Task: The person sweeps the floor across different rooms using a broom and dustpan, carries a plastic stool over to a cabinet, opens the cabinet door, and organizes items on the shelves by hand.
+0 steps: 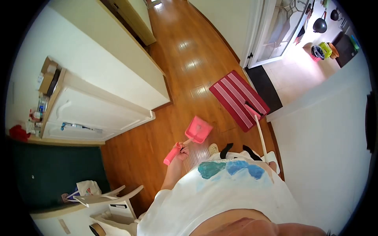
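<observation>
My left hand (182,152) is closed round the handle of a pink dustpan (199,129). The handle ends in a thick pink grip, and the pan hangs over the wooden floor in front of my feet. At my right side, my right hand (272,165) is mostly hidden by the shirt and by a white object beside it. It appears closed on the upper end of a white-handled broom (260,134). The broom's pink head with dark bristles is at the right edge of a red striped mat (233,93).
A white wall (315,118) rises close on my right. Beyond the mat, a glass-paned door (281,33) stands open onto a tiled room with bins. To the left are a white cabinet (86,112) and a chair (106,198). A wooden-floored hallway (183,43) leads ahead.
</observation>
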A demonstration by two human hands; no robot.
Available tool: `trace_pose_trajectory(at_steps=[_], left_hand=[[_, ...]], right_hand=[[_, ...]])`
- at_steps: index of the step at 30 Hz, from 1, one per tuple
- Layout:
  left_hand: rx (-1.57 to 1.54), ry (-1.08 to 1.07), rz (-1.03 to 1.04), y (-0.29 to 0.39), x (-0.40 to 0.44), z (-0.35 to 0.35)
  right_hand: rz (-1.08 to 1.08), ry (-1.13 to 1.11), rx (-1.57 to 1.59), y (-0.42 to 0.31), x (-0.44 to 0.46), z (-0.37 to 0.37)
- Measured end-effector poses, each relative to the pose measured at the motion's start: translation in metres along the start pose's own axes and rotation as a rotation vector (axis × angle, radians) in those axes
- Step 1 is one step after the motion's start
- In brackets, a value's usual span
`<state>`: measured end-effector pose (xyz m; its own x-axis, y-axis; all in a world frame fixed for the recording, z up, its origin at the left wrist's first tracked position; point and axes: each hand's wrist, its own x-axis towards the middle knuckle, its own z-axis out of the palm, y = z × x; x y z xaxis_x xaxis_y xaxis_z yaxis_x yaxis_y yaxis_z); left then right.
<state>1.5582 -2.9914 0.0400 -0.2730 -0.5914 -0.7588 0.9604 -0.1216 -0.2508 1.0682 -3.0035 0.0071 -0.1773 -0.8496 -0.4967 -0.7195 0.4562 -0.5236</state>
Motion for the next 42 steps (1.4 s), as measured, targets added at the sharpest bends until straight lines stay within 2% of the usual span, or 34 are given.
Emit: trace_pose_trajectory(at_steps=[2, 3, 4, 10, 12, 14, 15, 17, 18, 20, 21, 22, 24, 25, 27, 28, 30, 31, 32, 34, 36, 37, 39, 42], left_hand=[[-0.013, -0.146, -0.108, 0.018, 0.029, 0.005], [-0.008, -0.137, -0.115, 0.019, 0.035, 0.016], [0.013, -0.125, -0.101, 0.016, 0.038, 0.030], [0.095, -0.164, 0.013, 0.022, 0.089, 0.097], [0.129, -0.166, 0.078, 0.022, 0.101, 0.128], [-0.040, -0.056, 0.048, 0.021, 0.104, 0.160], [-0.034, -0.046, 0.060, 0.027, 0.109, 0.169], [0.076, -0.071, 0.141, 0.038, 0.124, 0.186], [0.076, -0.073, 0.146, 0.037, 0.127, 0.198], [0.043, -0.221, 0.198, 0.028, 0.129, 0.218], [0.059, -0.128, 0.295, 0.022, 0.128, 0.229], [0.053, -0.118, 0.301, 0.025, 0.133, 0.229], [0.025, -0.145, 0.235, 0.035, 0.145, 0.229], [0.021, -0.137, 0.238, 0.037, 0.146, 0.236], [0.034, -0.148, 0.242, 0.041, 0.149, 0.250], [0.032, -0.145, 0.242, 0.045, 0.152, 0.256], [0.094, -0.146, 0.299, 0.057, 0.159, 0.270], [0.091, -0.146, 0.299, 0.066, 0.165, 0.276], [0.104, -0.094, 0.330, 0.076, 0.172, 0.282], [0.102, -0.051, 0.351, 0.096, 0.191, 0.290], [-0.044, -0.011, 0.353, 0.118, 0.210, 0.300], [-0.053, -0.019, 0.346, 0.125, 0.217, 0.316], [-0.040, 0.065, 0.473, 0.134, 0.222, 0.350], [-0.158, 0.009, 0.382, 0.174, 0.234, 0.373]], right_hand=[[-0.055, 0.056, -0.074, -0.020, 0.012, -0.003], [0.040, 0.028, -0.004, -0.046, 0.012, -0.012], [0.133, 0.000, 0.065, -0.063, 0.015, -0.018], [0.121, -0.053, 0.047, -0.088, 0.100, -0.036], [0.157, -0.043, 0.112, -0.072, 0.145, -0.028], [-0.175, 0.028, -0.118, -0.028, 0.199, -0.007], [-0.174, 0.017, -0.107, -0.049, 0.206, -0.018], [0.034, -0.168, -0.020, -0.136, 0.214, -0.066], [0.001, -0.167, -0.019, -0.142, 0.229, -0.070], [-0.033, -0.175, -0.024, -0.140, 0.268, -0.067], [-0.194, -0.142, -0.053, -0.127, 0.296, -0.054], [-0.354, -0.110, -0.080, -0.135, 0.310, -0.054], [-0.124, -0.329, 0.116, -0.173, 0.334, -0.061], [-0.120, -0.337, 0.114, -0.185, 0.349, -0.056], [-0.340, -0.162, -0.027, -0.200, 0.381, -0.034], [-0.338, -0.166, -0.028, -0.206, 0.396, -0.024], [-0.482, -0.008, -0.094, -0.217, 0.424, -0.006], [-0.482, -0.009, -0.096, -0.215, 0.440, 0.006], [-0.345, -0.125, -0.019, -0.213, 0.454, 0.014], [-0.208, -0.231, 0.040, -0.252, 0.458, 0.001], [0.103, -0.340, 0.222, -0.306, 0.447, -0.022], [-0.119, -0.226, 0.117, -0.268, 0.481, 0.013], [-0.079, -0.233, 0.079, -0.349, 0.466, -0.011], [-0.033, -0.255, 0.147, -0.409, 0.479, -0.010]])
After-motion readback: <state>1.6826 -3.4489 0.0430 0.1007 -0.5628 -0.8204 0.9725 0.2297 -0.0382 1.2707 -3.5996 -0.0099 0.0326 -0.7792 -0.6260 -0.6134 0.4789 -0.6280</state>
